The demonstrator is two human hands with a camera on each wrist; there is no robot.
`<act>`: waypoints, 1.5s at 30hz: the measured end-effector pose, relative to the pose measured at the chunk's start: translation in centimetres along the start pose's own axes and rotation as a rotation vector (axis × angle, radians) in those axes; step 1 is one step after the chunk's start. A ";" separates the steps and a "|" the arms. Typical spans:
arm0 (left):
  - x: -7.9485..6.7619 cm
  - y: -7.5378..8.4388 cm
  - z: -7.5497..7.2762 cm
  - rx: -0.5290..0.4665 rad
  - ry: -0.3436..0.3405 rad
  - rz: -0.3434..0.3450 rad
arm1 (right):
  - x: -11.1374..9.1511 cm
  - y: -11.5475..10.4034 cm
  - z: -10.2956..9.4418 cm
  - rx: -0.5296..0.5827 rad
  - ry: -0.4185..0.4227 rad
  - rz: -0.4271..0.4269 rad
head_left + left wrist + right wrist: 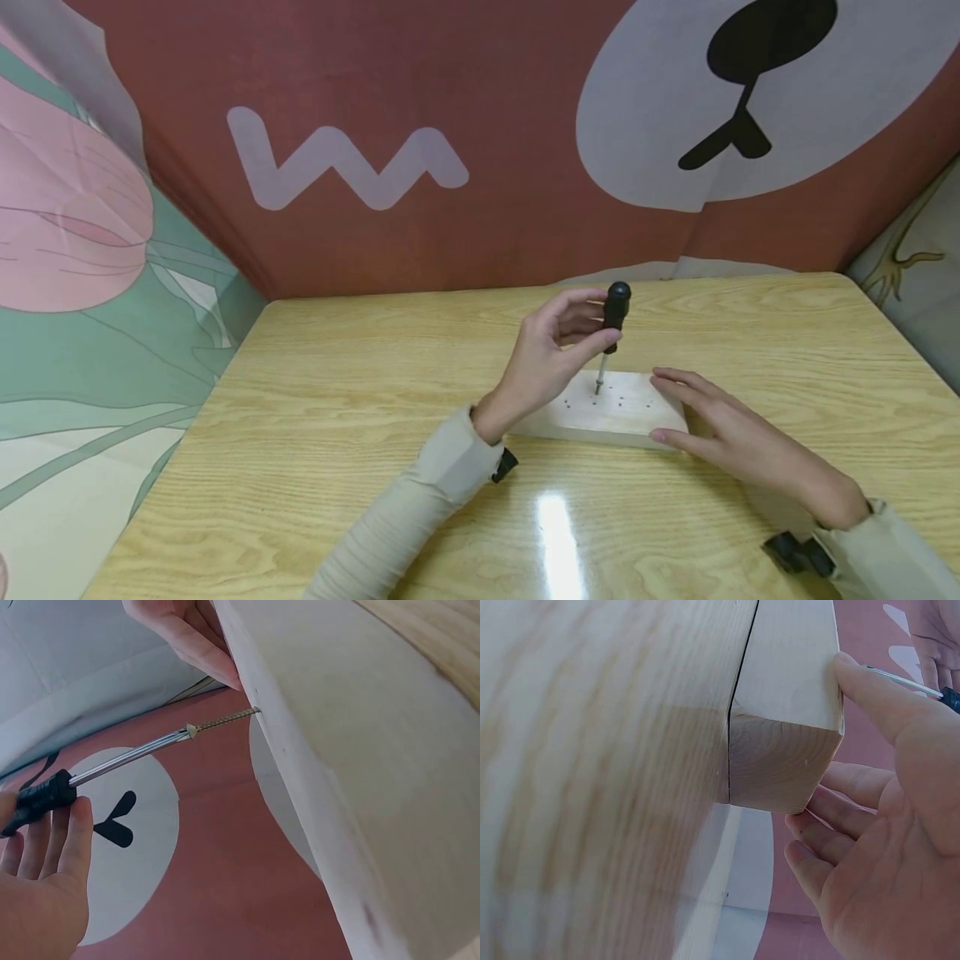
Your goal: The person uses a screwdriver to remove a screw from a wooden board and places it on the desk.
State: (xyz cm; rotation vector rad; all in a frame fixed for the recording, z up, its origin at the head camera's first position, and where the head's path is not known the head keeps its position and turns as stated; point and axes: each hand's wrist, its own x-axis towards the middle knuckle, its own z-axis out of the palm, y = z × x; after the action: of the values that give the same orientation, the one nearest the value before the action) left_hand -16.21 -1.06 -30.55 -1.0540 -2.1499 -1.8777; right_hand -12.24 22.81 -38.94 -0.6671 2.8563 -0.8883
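My left hand point(551, 346) holds a screwdriver point(617, 308) by its black handle, between thumb and fingers. Its steel shaft slants down to a brass-coloured screw point(225, 720). The screw's tip meets a hole in the pale wooden block point(615, 421), and most of its thread shows above the surface. Small dark holes dot the top of the block, which lies flat on the table. My right hand point(712, 425) holds the block's right end. Its thumb point(862, 679) lies at the near top edge, while the fingers point(817, 832) reach over the far edge.
The block rests on a wood-grain table point(337, 375), with table surface on all sides of it. Behind stands a reddish-brown printed cloth point(487, 233). A green and pink printed cloth point(67, 358) hangs at the left. Black wrist mounts point(795, 554) show by the sleeves.
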 end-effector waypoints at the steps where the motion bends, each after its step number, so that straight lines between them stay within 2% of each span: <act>1: 0.0 0.0 0.0 -0.001 0.001 -0.004 | 0.0 0.0 0.0 0.003 -0.001 -0.001; 11: -0.1 0.0 -0.2 0.000 -0.019 -0.042 | -0.1 0.0 0.0 0.007 -0.005 0.001; 18: 0.0 -0.1 -0.1 0.056 0.002 -0.013 | -0.1 0.0 0.0 0.007 -0.007 0.008; 23: -0.2 -0.1 -0.2 0.054 0.010 0.007 | -0.1 0.1 0.1 0.015 -0.004 0.003; 34: -0.4 0.3 -0.5 0.089 -0.007 0.009 | -0.1 0.1 0.1 0.005 0.004 -0.005; 41: -0.1 0.4 -0.4 0.148 0.013 0.031 | -0.1 -0.1 0.0 0.003 -0.001 0.003; 45: -0.1 0.3 -0.4 0.146 0.021 0.008 | -0.1 -0.1 0.1 -0.009 0.005 -0.001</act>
State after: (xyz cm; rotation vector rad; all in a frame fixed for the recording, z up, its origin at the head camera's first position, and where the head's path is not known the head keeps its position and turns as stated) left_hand -16.13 -1.47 -30.21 -1.0070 -2.2284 -1.6902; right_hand -12.15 22.74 -38.94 -0.6683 2.8661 -0.8795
